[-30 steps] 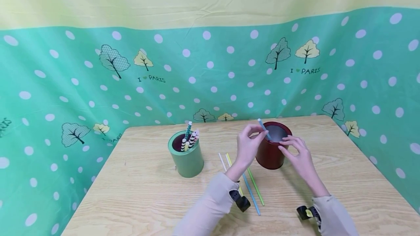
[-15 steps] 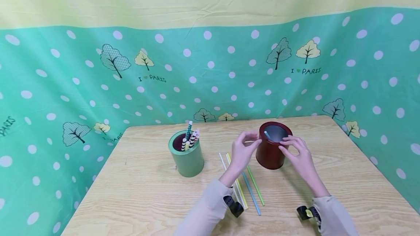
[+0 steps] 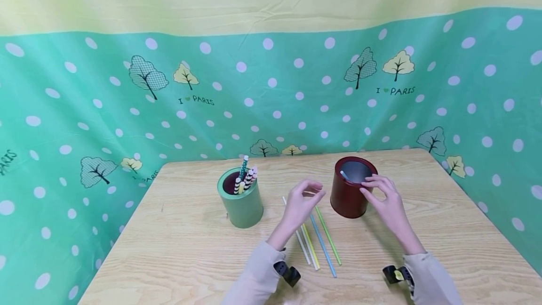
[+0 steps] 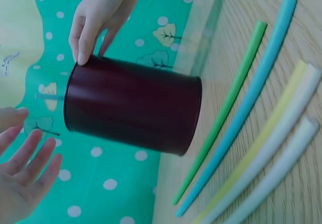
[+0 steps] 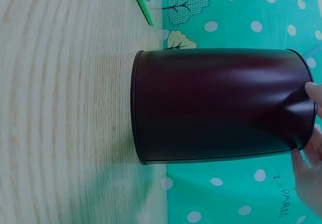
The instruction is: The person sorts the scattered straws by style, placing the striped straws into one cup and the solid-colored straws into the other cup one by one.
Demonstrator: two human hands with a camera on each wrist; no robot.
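A dark red cylindrical holder (image 3: 349, 201) stands upright on the table. My right hand (image 3: 387, 201) holds its rim from the right, thumb outside and fingers over the edge; the right wrist view shows the thumb (image 5: 315, 92) at the rim. One thin blue straw (image 3: 345, 174) leans inside, its tip just above the rim. To the left of the holder, my left hand (image 3: 299, 206) is in the air over the straws, fingers loosely bent and holding nothing. Under and beside it lie a green straw (image 3: 328, 236), a blue straw (image 3: 324, 249), a yellow straw (image 3: 311, 247) and white straws (image 3: 303, 246).
A green cylindrical holder (image 3: 243, 211) stands to the left with several patterned sticks (image 3: 244, 180) in it. The wooden table (image 3: 178, 248) ends at a green and yellow patterned curtain (image 3: 271, 84) behind and at the sides.
My left hand let go of the blue straw, which dropped into the dark red holder, and drew back left and toward me. My right hand stays at the rim.
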